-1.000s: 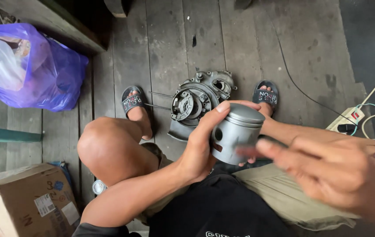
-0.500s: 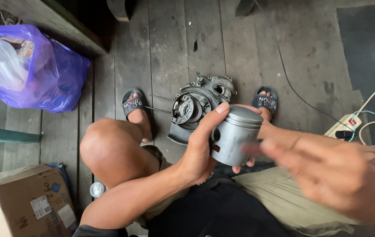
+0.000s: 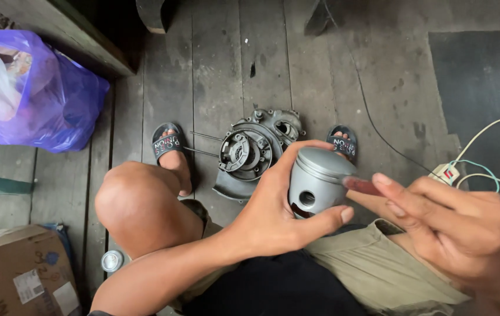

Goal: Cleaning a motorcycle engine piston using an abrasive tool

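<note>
My left hand [image 3: 270, 219] grips a grey metal piston [image 3: 315, 180] from the left side, thumb under it and fingers over its top, held above my lap. My right hand [image 3: 457, 231] comes in from the right, pinching a small dark red piece [image 3: 360, 186] whose tip touches the piston just below its crown rim. On the wooden floor between my sandalled feet lies a grey engine casing [image 3: 251, 153] with a round inner part and two thin rods sticking out to the left.
A purple plastic bag [image 3: 39, 96] sits at the upper left and a cardboard box [image 3: 19, 275] at the lower left. A small round tin [image 3: 111, 260] lies by my left knee. White cables and a socket strip [image 3: 446, 174] lie at right, near a dark mat [image 3: 478, 88].
My right hand, blurred in motion before, has settled with the red piece against the piston's rim. My left hand keeps the same hold on the piston.
</note>
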